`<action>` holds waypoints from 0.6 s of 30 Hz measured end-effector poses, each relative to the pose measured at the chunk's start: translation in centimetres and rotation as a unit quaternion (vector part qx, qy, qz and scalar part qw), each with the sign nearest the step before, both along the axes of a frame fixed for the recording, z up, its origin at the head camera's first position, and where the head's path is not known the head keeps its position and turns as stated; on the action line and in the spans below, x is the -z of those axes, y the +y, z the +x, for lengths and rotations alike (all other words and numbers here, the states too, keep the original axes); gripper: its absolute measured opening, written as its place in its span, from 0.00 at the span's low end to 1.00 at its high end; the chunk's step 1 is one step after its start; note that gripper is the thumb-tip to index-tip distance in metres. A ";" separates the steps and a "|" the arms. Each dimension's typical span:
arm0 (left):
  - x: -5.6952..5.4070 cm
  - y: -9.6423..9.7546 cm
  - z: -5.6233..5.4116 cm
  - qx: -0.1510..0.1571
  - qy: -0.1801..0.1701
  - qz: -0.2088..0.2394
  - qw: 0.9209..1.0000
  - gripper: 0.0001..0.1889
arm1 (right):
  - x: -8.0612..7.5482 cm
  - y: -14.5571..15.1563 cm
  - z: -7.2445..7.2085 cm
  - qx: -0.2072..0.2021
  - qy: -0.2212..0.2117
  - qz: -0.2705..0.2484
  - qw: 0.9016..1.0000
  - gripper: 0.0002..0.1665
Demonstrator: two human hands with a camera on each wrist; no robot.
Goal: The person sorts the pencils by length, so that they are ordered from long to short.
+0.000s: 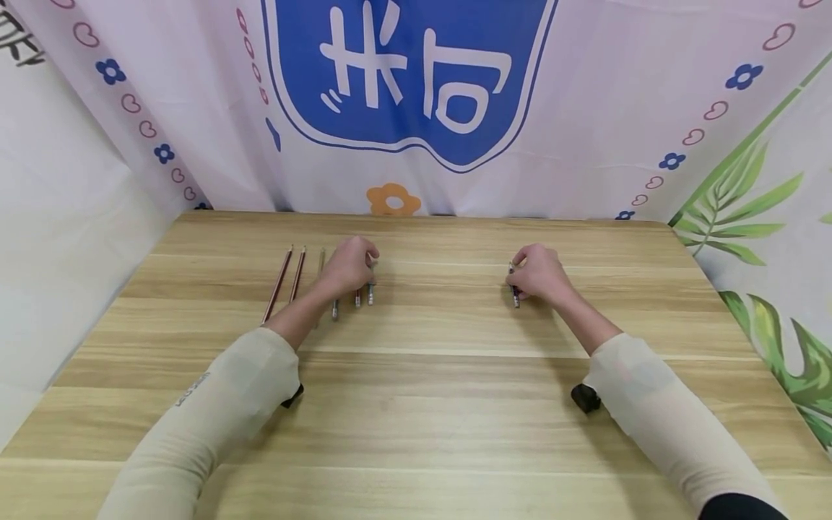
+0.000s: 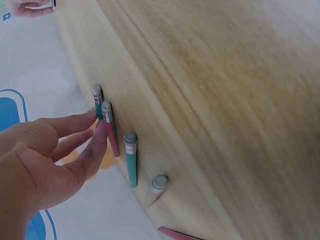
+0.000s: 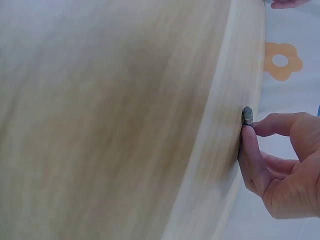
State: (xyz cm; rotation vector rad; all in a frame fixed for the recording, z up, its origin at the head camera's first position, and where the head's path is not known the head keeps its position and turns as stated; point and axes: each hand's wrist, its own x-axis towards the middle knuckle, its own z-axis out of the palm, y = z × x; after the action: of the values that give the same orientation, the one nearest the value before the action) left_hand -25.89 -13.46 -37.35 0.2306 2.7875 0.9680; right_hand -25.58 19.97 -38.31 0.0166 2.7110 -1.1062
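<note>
My left hand (image 1: 349,266) is at the right end of a row of pencils. It pinches the end teal pencil (image 2: 98,102) between thumb and index finger, below its eraser. A red pencil (image 2: 111,131) lies right beside the thumb. Further along the row are another teal pencil (image 2: 131,162) and a wood-coloured pencil (image 2: 156,189). Off to the right, my right hand (image 1: 539,273) pinches a dark pencil (image 1: 516,296) close over the table, its eraser end toward me. Fingers hide most of that pencil in the right wrist view.
Two red pencils, one outermost (image 1: 278,284) and one beside it (image 1: 298,273), lie left of my left hand, tips pointing away from me. The wooden table (image 1: 429,419) ends at a printed cloth (image 1: 325,177) hanging behind its far edge.
</note>
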 end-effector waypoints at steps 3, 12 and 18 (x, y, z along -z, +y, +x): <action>0.0 -0.1 -0.1 -0.004 -0.001 -0.004 1.000 0.24 | 0.0 -0.1 -0.1 0.001 -0.002 0.003 1.000 0.22; -0.1 -0.1 -0.2 -0.009 -0.028 0.006 1.000 0.22 | -0.1 -0.7 0.0 0.000 -0.005 -0.035 0.999 0.20; -0.3 -0.2 -0.1 -0.008 -0.040 0.018 0.999 0.21 | -0.1 -1.9 -0.1 0.000 -0.007 -0.065 0.998 0.20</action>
State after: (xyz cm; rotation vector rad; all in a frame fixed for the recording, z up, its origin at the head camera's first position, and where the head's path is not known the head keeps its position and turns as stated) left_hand -26.02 -13.64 -37.09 0.1694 2.7052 1.0090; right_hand -25.71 18.07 -38.19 0.0035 2.6213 -1.2765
